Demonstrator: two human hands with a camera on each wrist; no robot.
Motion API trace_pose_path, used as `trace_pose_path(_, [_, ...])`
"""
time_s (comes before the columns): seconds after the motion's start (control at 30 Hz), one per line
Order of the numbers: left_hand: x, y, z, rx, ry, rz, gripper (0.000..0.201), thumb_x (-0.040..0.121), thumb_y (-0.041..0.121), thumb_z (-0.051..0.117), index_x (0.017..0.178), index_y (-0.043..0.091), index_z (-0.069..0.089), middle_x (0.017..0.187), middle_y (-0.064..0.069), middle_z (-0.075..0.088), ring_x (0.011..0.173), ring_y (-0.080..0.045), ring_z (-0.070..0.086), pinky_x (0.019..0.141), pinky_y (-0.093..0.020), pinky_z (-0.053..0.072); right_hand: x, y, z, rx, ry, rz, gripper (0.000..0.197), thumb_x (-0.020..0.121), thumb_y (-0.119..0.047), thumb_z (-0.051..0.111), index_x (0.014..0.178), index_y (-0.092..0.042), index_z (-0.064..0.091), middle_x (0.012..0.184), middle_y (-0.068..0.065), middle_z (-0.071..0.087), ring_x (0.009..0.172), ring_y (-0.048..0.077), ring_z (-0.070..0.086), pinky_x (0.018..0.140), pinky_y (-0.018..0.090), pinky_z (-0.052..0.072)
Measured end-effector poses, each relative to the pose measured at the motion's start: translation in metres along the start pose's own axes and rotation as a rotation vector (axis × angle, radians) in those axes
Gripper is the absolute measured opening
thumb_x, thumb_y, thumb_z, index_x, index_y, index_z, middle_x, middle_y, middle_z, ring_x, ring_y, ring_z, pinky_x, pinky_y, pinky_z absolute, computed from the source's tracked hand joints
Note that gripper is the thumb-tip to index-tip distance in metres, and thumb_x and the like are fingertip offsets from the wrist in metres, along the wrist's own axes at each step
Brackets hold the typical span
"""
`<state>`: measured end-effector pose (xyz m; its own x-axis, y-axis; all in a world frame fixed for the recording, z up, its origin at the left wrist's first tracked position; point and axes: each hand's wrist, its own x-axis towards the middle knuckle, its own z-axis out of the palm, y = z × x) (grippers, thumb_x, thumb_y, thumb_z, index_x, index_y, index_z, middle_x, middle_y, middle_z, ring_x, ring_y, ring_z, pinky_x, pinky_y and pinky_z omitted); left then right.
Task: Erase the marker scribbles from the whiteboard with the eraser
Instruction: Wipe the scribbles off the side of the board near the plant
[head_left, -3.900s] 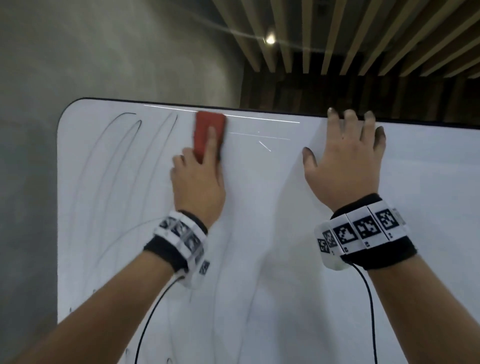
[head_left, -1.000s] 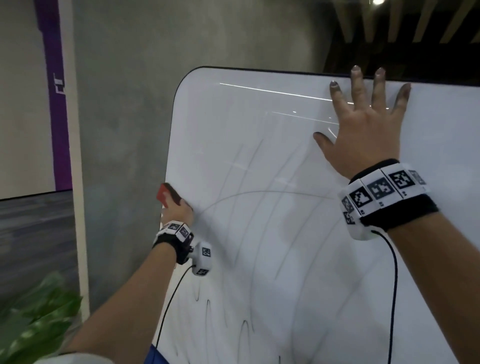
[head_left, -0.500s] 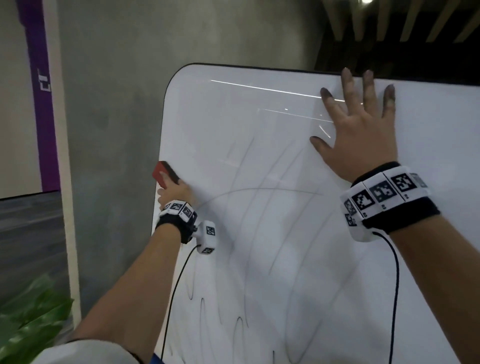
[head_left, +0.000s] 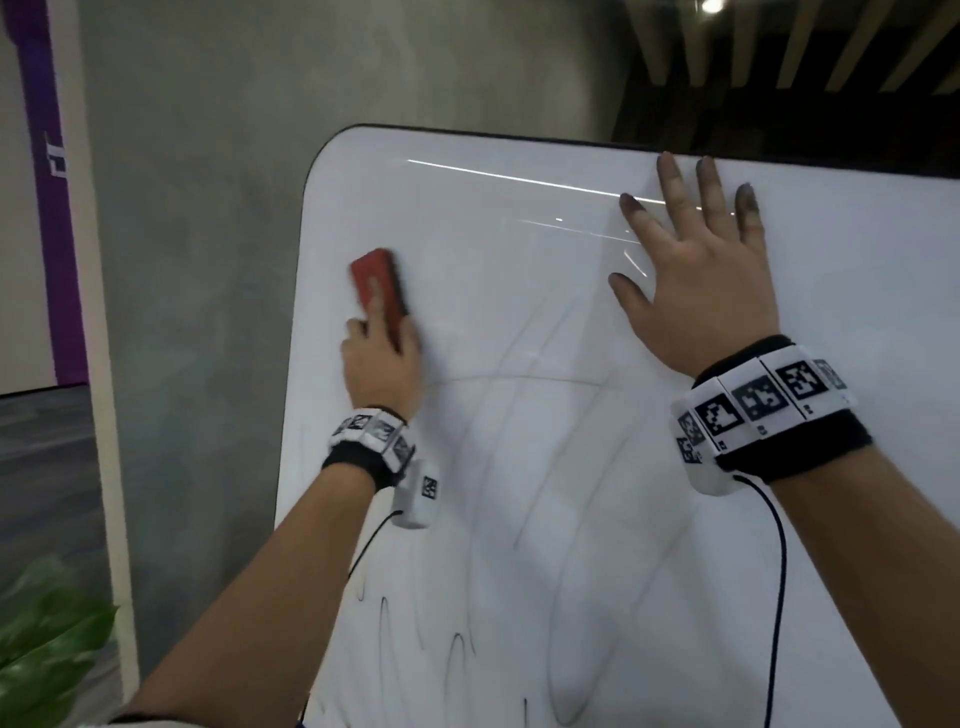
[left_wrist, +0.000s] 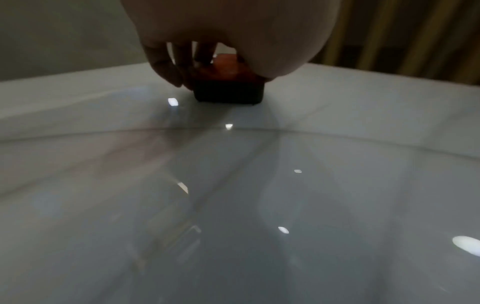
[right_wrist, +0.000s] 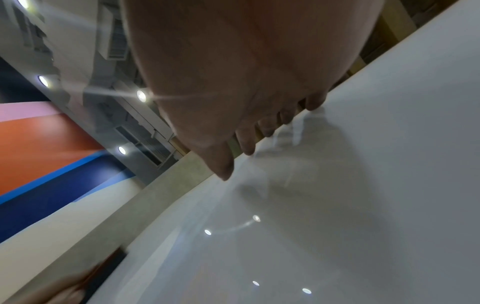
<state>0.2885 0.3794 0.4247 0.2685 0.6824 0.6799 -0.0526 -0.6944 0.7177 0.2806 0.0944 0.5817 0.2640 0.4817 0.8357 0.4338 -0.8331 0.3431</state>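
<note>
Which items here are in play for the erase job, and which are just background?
In play:
- eraser, gripped by left hand
- whiteboard
- marker scribbles
- right hand, flat on the board

Background:
- green plant
- purple stripe

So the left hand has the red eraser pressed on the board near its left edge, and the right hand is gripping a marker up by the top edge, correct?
Not quite: the right hand holds no marker. The head view shows it spread flat on the whiteboard near the top edge, fingers straight. The rest stands: the left hand presses the red eraser on the board near its left edge.
</note>
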Motion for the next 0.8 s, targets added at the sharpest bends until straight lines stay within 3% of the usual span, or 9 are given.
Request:
trace_pose_path(0.17, [-0.023,-0.101,-0.011,0.028,-0.120,-0.696,0.061,0.108,0.035,0.038,0.163,0.023,0.013,0.149,-0.030,0.041,0.133,-0.047,0.046,0.110,-0.049,0.036,-0.020,0.000,0.004,0.023,0.001,-0.017,0.059,0.097,-0.012,0.048,0.155,-0.018,0.038,0.169,0.011,0.013,0.156,0.036,0.008,0.126,0.052,0.004])
trace_pose_path(0.27, [-0.035,-0.108,-0.013,0.015,-0.173,-0.833,0.063,0.108,0.032,0.038,0.163,0.020,0.010,0.152,-0.033,0.036,0.136,-0.048,0.044,0.113,-0.049,0.032,-0.022,-0.001,0.004,0.031,-0.008,-0.009,0.067,0.091,-0.002,0.043,0.156,-0.017,0.036,0.169,0.010,0.010,0.156,0.036,0.006,0.126,0.051,0.002])
trace_pose_path(0.33, [-0.039,-0.074,-0.010,0.039,-0.150,-0.663,0.064,0.106,0.037,0.041,0.162,0.023,0.014,0.140,-0.032,0.046,0.126,-0.050,0.051,0.104,-0.051,0.040,-0.020,-0.003,0.005,0.038,-0.003,-0.002,0.068,0.090,-0.001,0.042,0.156,-0.017,0.036,0.169,0.011,0.010,0.156,0.037,0.005,0.125,0.052,0.001])
trace_pose_path(0.4, [-0.054,-0.022,-0.009,0.016,-0.118,-0.247,0.065,0.104,0.040,0.047,0.161,0.025,0.021,0.121,-0.026,0.054,0.109,-0.043,0.057,0.092,-0.048,0.046,-0.021,-0.004,0.006,0.045,0.000,0.002,0.067,0.091,-0.001,0.042,0.156,-0.016,0.036,0.169,0.011,0.010,0.156,0.037,0.005,0.126,0.053,0.001])
trace_pose_path(0.47, [-0.086,0.035,-0.010,0.021,-0.152,0.206,0.064,0.101,0.041,0.051,0.159,0.024,0.028,0.106,-0.016,0.054,0.092,-0.033,0.053,0.081,-0.041,0.046,-0.022,-0.003,0.006,0.065,-0.001,0.001,0.065,0.093,-0.001,0.043,0.155,-0.016,0.037,0.169,0.011,0.011,0.156,0.037,0.006,0.126,0.053,0.002])
trace_pose_path(0.5, [-0.101,0.055,-0.008,0.032,-0.166,0.347,0.064,0.101,0.042,0.051,0.158,0.022,0.031,0.104,-0.013,0.054,0.088,-0.029,0.050,0.079,-0.038,0.044,-0.023,-0.002,0.005,0.076,-0.001,0.001,0.063,0.093,-0.001,0.043,0.155,-0.016,0.038,0.169,0.011,0.012,0.156,0.037,0.007,0.126,0.053,0.003])
trace_pose_path(0.6, [-0.115,0.067,-0.003,0.022,-0.135,0.451,0.062,0.102,0.043,0.049,0.158,0.022,0.031,0.103,-0.009,0.053,0.085,-0.026,0.048,0.076,-0.035,0.044,-0.030,0.004,-0.002,0.100,-0.009,0.003,0.060,0.094,-0.003,0.043,0.153,-0.016,0.042,0.168,0.009,0.017,0.156,0.034,0.011,0.126,0.051,0.004])
trace_pose_path(0.67, [-0.100,0.035,0.000,0.046,-0.104,0.328,0.062,0.102,0.043,0.048,0.159,0.024,0.029,0.106,-0.012,0.054,0.087,-0.030,0.051,0.078,-0.039,0.045,-0.044,0.009,-0.005,0.080,-0.006,0.041,0.059,0.095,-0.004,0.044,0.152,-0.018,0.042,0.168,0.007,0.018,0.156,0.032,0.013,0.124,0.056,0.002])
trace_pose_path(0.8, [-0.072,-0.074,-0.004,0.081,-0.162,-0.488,0.064,0.105,0.039,0.044,0.162,0.025,0.017,0.131,-0.028,0.052,0.118,-0.046,0.054,0.098,-0.051,0.043,-0.084,0.021,-0.003,-0.015,-0.012,0.064,0.062,0.097,-0.003,0.043,0.155,-0.023,0.037,0.170,0.006,0.012,0.156,0.033,0.009,0.120,0.065,-0.001])
